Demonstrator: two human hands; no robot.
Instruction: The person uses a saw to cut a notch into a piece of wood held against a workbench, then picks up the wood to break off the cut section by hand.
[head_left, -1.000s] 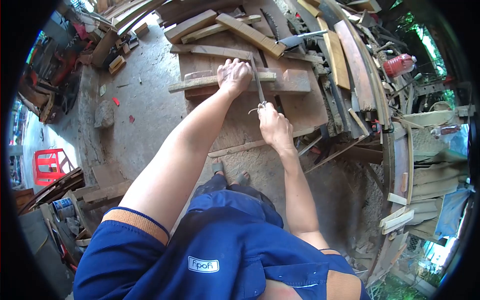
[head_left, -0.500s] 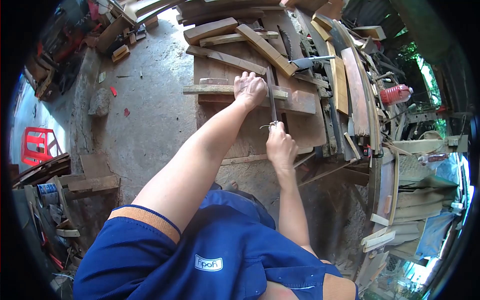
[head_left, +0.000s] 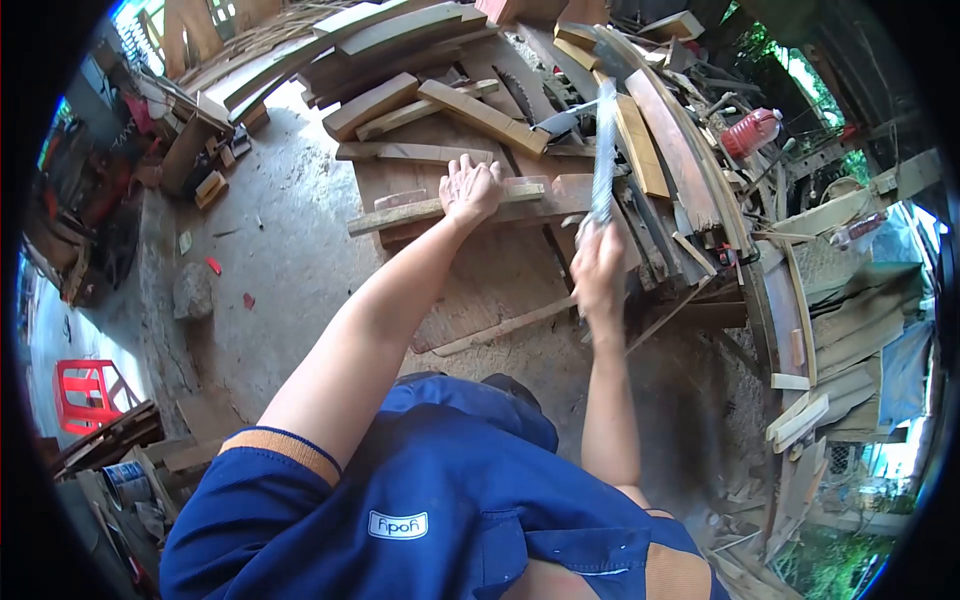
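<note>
My left hand (head_left: 472, 190) presses down on a narrow wooden strip (head_left: 400, 214), its fingers curled over the far edge. The strip lies across a thicker wooden block (head_left: 573, 193) on the low work surface (head_left: 470, 290). My right hand (head_left: 600, 265) is closed round the handle end of a saw (head_left: 605, 150). Its long blade points away from me, right of the strip and apart from it. Motion blurs the blade, so its teeth cannot be made out. The saw's handle is mostly hidden in my fist.
Several wood offcuts (head_left: 485, 115) lie just beyond my left hand. Stacked boards (head_left: 640, 145) and a red plastic bottle (head_left: 750, 133) are at the right. A red plastic chair (head_left: 85, 395) stands far left. A stone (head_left: 192, 291) rests on the concrete floor.
The saw has moved from across the wooden strip to its right, and my right hand has moved right with it. My left hand stays on the strip, which now looks slightly tilted.
</note>
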